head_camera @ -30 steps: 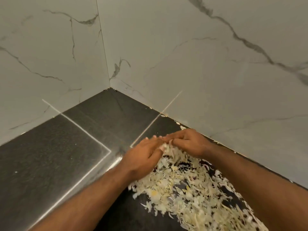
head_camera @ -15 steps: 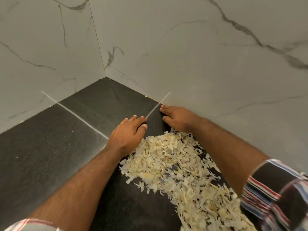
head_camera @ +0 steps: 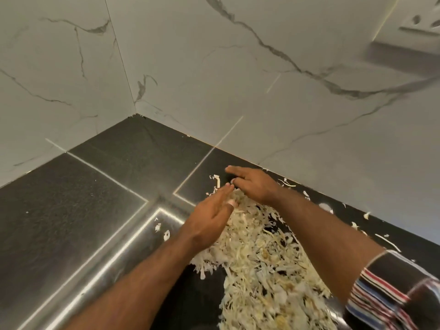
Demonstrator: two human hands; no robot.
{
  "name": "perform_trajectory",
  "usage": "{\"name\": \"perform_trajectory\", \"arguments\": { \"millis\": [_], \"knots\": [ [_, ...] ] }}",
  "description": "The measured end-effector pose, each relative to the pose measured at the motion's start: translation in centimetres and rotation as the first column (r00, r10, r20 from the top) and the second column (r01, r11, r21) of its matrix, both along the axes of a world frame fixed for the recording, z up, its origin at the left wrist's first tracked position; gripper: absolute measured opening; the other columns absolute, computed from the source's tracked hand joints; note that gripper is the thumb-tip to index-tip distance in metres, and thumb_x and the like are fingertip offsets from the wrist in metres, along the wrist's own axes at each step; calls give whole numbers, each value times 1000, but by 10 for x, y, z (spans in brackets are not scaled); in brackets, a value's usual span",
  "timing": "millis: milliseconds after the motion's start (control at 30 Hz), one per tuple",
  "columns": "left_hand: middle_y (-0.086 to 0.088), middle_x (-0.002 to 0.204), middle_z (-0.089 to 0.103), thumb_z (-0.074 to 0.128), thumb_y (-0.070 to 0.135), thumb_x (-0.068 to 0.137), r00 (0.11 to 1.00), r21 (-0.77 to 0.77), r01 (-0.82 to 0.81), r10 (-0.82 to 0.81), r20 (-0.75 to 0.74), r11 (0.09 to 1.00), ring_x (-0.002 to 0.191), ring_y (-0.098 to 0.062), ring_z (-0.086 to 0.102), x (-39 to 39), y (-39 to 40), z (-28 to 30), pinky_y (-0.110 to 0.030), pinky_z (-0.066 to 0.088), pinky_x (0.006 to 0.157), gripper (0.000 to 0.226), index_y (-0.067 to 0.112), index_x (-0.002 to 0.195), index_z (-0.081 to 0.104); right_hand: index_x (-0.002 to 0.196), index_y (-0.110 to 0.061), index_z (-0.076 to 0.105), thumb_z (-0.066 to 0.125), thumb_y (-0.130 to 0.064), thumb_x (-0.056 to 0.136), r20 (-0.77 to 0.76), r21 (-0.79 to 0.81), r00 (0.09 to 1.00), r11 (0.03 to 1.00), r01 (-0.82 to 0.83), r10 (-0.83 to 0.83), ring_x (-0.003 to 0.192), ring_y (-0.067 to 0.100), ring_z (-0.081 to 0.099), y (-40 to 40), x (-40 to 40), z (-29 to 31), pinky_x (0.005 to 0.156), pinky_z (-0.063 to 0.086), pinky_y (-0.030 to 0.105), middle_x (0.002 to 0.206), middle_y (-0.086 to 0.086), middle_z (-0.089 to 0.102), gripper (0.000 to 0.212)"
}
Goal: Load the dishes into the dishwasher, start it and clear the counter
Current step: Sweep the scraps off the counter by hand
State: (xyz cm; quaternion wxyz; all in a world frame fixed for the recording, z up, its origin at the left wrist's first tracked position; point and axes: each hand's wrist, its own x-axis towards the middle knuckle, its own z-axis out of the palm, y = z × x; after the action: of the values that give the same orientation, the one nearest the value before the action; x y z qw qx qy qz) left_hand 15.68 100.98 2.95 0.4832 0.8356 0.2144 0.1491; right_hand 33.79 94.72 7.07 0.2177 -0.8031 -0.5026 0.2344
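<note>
No writing or labels readable. Two hands work one heap of pale vegetable shreds (head_camera: 266,265) on the black table (head_camera: 71,210). Left hand (head_camera: 209,217) and right hand (head_camera: 252,184), fingers straight, grip nothing; the heap lies between and beneath them. One wall socket (head_camera: 421,22) upper right.

A white marble wall (head_camera: 273,75) with grey veins is rising behind and left, its two faces meeting in a corner. A white wall socket (head_camera: 414,22) is sitting high on this wall at the right edge, blurred. A striped sleeve (head_camera: 390,296) in red, white, blue and black is showing well below the socket.
</note>
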Motion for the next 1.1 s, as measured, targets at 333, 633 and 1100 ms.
{"name": "perform_trajectory", "arguments": {
  "millis": [333, 633, 1100],
  "knots": [
    [0, 165, 22, 18, 54, 104, 936, 450, -42, 193, -295, 892, 155, -20, 7, 13, 54, -19, -46, 2, 125, 64, 21, 159, 23, 148, -24, 49, 46, -28, 101, 131, -31, 990, 999, -43, 47, 146, 14, 35, 8, 0, -4, 119, 29, 35, 157, -3, 43, 48],
    [-2, 165, 19, 17, 63, 99, 954, 312, 22, 74, -291, 950, 153, -23, 11, 16, 12, -8, -51, 19, 121, 61, 41, 156, 21, 112, -17, 75, 47, -40, 95, -8, 39, 1000, 999, -14, 14, 106, 25, 66, -12, 14, -10, 94, 54, 50, 116, 7, 73, 40],
    [4, 165, 19, 22, 55, 103, 954, 388, -36, 147, -260, 921, 153, -13, 8, 54, 33, -12, -35, 3, 123, 64, 24, 159, 22, 150, -20, 46, 42, -33, 106, 277, -68, 960, 997, -24, 42, 144, 13, 37, -42, 67, -8, 115, 27, 29, 158, -2, 42, 46]
  ]
}}
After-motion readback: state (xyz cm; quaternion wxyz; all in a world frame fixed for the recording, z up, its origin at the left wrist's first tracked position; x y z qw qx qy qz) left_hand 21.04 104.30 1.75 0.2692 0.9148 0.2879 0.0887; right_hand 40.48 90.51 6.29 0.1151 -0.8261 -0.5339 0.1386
